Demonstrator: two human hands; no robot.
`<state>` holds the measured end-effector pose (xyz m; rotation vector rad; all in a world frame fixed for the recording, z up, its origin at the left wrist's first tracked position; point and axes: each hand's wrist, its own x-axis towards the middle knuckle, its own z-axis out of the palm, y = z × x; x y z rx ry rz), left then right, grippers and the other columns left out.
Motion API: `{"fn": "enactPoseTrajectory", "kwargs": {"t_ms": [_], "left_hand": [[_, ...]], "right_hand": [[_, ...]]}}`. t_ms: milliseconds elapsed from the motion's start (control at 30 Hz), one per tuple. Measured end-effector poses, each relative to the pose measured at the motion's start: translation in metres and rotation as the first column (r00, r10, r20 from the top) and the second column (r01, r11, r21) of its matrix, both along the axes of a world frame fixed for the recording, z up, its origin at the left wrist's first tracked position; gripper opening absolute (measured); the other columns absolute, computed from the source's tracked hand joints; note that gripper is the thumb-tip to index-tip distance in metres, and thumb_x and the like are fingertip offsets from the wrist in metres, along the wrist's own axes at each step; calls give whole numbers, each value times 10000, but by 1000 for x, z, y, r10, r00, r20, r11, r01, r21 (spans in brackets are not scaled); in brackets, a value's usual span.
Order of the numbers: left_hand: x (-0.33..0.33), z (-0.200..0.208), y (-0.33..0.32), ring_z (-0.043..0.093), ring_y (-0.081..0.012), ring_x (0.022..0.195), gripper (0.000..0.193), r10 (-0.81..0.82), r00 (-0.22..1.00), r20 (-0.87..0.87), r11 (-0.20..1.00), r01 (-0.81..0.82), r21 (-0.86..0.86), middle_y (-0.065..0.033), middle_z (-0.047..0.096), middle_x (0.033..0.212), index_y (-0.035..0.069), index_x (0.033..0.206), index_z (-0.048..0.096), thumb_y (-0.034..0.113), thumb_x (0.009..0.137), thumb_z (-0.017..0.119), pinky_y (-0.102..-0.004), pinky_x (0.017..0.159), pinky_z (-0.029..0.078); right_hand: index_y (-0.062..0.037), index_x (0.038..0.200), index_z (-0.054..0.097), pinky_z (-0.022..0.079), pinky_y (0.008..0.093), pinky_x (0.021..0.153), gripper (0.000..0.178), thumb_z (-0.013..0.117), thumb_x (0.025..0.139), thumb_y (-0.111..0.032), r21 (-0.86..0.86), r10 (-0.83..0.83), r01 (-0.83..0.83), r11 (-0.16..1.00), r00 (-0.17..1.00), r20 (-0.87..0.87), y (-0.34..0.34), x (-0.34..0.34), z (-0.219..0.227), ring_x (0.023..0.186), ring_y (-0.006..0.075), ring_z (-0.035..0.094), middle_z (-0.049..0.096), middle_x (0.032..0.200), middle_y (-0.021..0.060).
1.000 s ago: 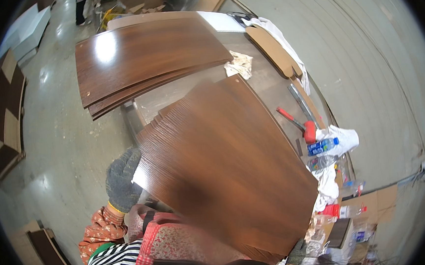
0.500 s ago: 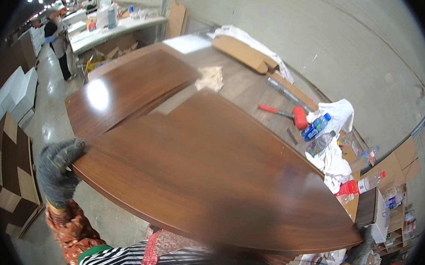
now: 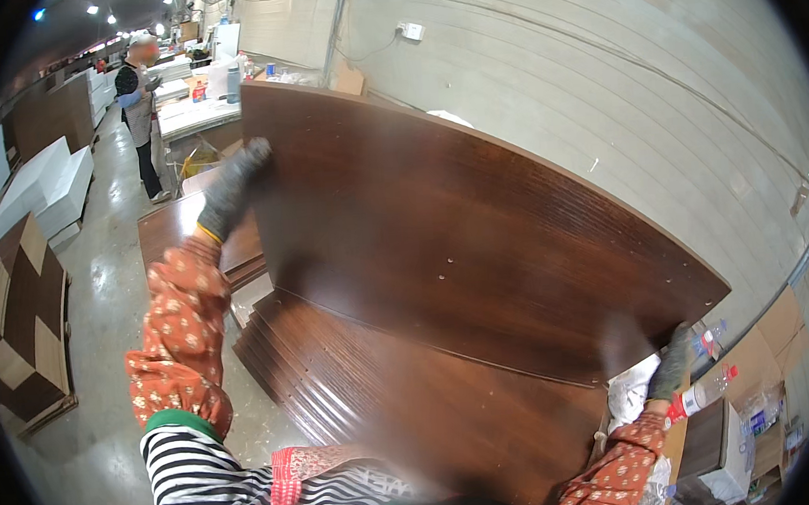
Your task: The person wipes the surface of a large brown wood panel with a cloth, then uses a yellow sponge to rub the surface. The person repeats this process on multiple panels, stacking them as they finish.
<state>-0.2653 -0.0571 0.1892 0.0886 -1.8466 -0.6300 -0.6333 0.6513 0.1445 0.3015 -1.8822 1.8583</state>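
A large brown wood-grain panel (image 3: pixel 477 219) stands tilted up on its long lower edge, with a few small holes in its face. My left hand (image 3: pixel 234 191), in a grey knit glove, grips the panel's left edge near the top. At the right end my right hand (image 3: pixel 672 368), gloved alike, holds the panel by its lower corner; its fingers are partly hidden. Below lies a stack of similar brown panels (image 3: pixel 490 397), its stepped edges showing at the left. Another pile of brown panels (image 3: pixel 164 236) lies behind my left forearm.
Bottles (image 3: pixel 714 386) and a white cloth (image 3: pixel 632 394) lie by the right end, near a box (image 3: pixel 728 450). Stacked boards (image 3: pixel 29 316) stand across the aisle at left. A co-worker (image 3: pixel 139 116) stands far left by a white-topped table (image 3: pixel 193 117). A wall rises behind.
The panel has swung from lying nearly flat to standing on its edge, uncovering the stack beneath. My left hand has moved up and right with it; my right hand has come up into clearer view.
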Motion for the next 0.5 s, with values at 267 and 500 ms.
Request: {"fn": "enactPoseTrajectory", "kwargs": {"t_ms": [267, 500], "left_hand": [[-18, -4, 32, 637, -383, 1129, 421, 461, 752, 471, 883, -443, -158, -198, 643, 1290, 104, 1404, 556, 103, 988, 492, -446, 965, 502], [47, -26, 53, 708, -397, 904, 389, 683, 279, 675, 718, -428, -549, -241, 695, 958, 82, 1303, 569, 9, 921, 550, -444, 750, 581]], "right_hand": [[-78, 1389, 553, 511, 420, 968, 563, 566, 1019, -502, -68, 172, -159, 985, 940, 294, -57, -8, -67, 1206, 244, 518, 576, 1362, 86], [-25, 1439, 526, 483, 518, 955, 812, 606, 924, -648, 235, 37, -312, 920, 668, 744, -98, 0, -75, 1159, 347, 567, 589, 1395, 129]]}}
